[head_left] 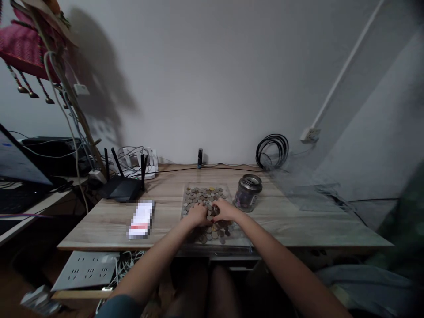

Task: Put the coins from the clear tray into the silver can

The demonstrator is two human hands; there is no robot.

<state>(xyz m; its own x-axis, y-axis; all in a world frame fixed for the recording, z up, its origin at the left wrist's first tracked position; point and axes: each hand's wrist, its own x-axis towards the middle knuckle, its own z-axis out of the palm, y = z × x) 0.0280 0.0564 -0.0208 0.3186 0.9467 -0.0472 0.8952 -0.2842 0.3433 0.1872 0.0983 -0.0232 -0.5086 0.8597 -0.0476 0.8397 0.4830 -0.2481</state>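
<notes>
1. Had both hands down in the pile of coins spread over a clear flat tray at the front middle of the wooden worktop.
2. Left hand lay palm down on the coins, fingers curled loosely; couldn't tell if anything was actually pinched under there.
3. Right hand sat just beside it, almost touching, fingers bent onto the heap. Same story, grip hidden by the knuckles, so couldn't say whether a coin was held.
4. Best bet here, imo: worked with fingertips rather than flat palms, and slid single coins off the edge of the heap instead of digging in the middle.
5. Kept everything inside the tray, since the front edge sat right at the lip of the worktop and strays looked likely to roll off.
6. Minded the open jar just right of the tray, close to the right wrist. Easy to knock.
7. Ignored the router and the blurred-out packet off to the left, well clear.
</notes>
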